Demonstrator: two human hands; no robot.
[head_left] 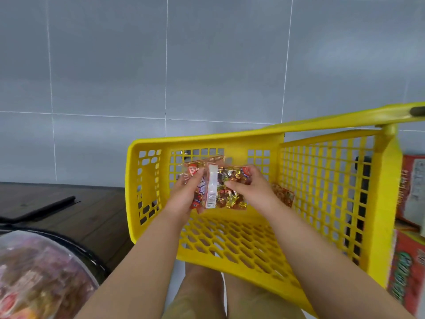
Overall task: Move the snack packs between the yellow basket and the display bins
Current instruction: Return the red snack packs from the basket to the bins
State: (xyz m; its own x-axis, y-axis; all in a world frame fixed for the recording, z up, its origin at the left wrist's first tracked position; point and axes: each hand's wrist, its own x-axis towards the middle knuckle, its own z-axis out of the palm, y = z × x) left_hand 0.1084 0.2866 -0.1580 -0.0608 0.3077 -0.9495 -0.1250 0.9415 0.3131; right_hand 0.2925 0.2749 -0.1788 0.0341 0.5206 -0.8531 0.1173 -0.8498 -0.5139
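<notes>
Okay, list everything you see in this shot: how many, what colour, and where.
yellow basket: one, yellow, centre-right, tilted
held snack packs: a bunch, count unclear, clear wrap with red, gold and white, over the basket's inside
loose snack pack: one, red-orange, inside the basket by its right wall
round bin: one, dark rim, lower left, reddish packs under clear plastic
red boxes: at least two, red, right edge
black rod: one, black, on the wood at left
wood surface: brown, left
tiled surface: grey, background
left hand: grips the packs' left side
right hand: pinches the packs' right side
</notes>
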